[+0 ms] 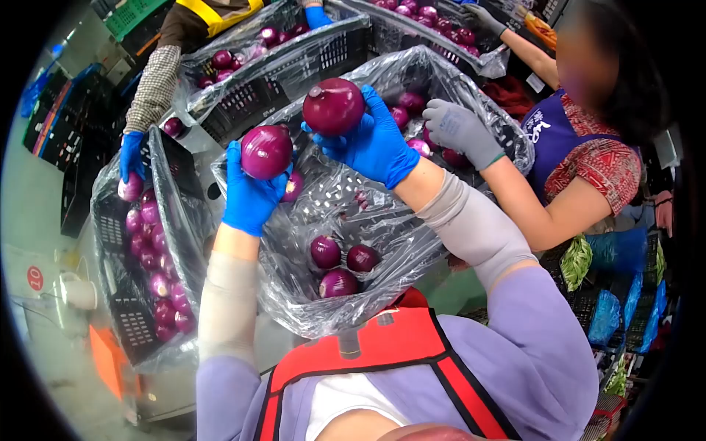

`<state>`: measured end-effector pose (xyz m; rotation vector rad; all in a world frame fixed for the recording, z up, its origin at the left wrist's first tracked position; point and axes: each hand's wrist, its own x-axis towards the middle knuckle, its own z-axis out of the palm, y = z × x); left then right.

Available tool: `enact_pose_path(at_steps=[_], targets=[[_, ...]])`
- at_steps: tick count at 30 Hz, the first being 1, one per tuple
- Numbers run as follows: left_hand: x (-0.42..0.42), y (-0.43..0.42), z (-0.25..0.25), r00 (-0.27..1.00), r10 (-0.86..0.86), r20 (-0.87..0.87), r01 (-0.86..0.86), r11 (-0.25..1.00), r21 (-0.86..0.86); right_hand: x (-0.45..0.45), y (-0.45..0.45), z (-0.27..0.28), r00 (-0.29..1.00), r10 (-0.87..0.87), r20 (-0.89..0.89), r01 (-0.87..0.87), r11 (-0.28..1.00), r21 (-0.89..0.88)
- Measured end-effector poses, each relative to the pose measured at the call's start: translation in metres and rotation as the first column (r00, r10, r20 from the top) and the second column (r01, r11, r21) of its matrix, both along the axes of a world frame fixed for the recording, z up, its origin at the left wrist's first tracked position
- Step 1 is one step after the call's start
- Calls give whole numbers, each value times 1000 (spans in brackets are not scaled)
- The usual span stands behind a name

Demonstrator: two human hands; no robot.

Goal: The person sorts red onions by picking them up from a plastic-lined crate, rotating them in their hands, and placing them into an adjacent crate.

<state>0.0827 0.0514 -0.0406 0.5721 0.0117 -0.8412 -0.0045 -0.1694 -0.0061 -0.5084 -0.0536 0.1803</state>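
Observation:
Both my hands wear blue gloves and are raised over a black crate lined with clear plastic (331, 242). In my left hand (254, 195) sits a peeled red onion (266, 152), fingers curled round it. My right hand (375, 143) grips a larger, darker red onion (333, 107) from below and behind. Another red onion (293, 187) shows just beside my left hand, partly hidden. Lower in the crate lie three red onions (338, 283) close together on the plastic. More onions (412, 103) rest at the crate's far right end.
A co-worker's grey-gloved hand (463, 132) reaches over the crate's right side. At left, another person's blue-gloved hand (131, 158) touches an onion above a narrow lined crate (121, 294) of onions. More lined crates (294, 81) stand at the back. Leafy greens (576, 262) lie at right.

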Motion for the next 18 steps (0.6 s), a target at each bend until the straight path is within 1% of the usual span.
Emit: enact_pose_path(at_steps=[1,2,5,7,9,10,12,13,15,16,17,18], targets=[[-2,-2,2,999,42,14,-43,997,60,1,-1,-2,1000,-17,16,18,1000,-20],[-3,-2,4,997,42,61,-49,992,115,5,-2,-10,999,-48,-1,48,999,2],[-1,-3,-2,994,72,77,-82,988,132,19,-10,-33,997,-79,4,79,995,-65],[2,0,-6,994,25,105,-39,990,132,26,-15,-46,998,-60,-11,60,997,-55],[0,-4,-6,993,48,109,-66,984,163,24,-17,-46,995,-96,-33,94,994,-61],[2,-1,-7,994,-7,110,-10,988,154,24,-18,-46,994,-106,-27,104,993,-62],[-3,-3,-4,994,-4,106,-13,988,153,22,-15,-43,978,-193,-84,192,981,-14],[-4,-4,-3,995,7,99,-22,988,154,23,-16,-47,984,-168,-62,169,986,-2],[-4,-2,-2,994,2,108,-19,987,161,19,-11,-45,977,-194,-92,188,979,-75],[-6,-2,-2,995,4,99,-22,983,180,18,-10,-44,978,-178,-109,168,981,-99],[-5,-2,-2,996,9,87,-27,980,196,21,-10,-48,983,-166,-77,159,983,-87],[-1,-1,-3,999,2,46,-10,983,181,19,-10,-40,985,-165,-52,162,984,-71]])
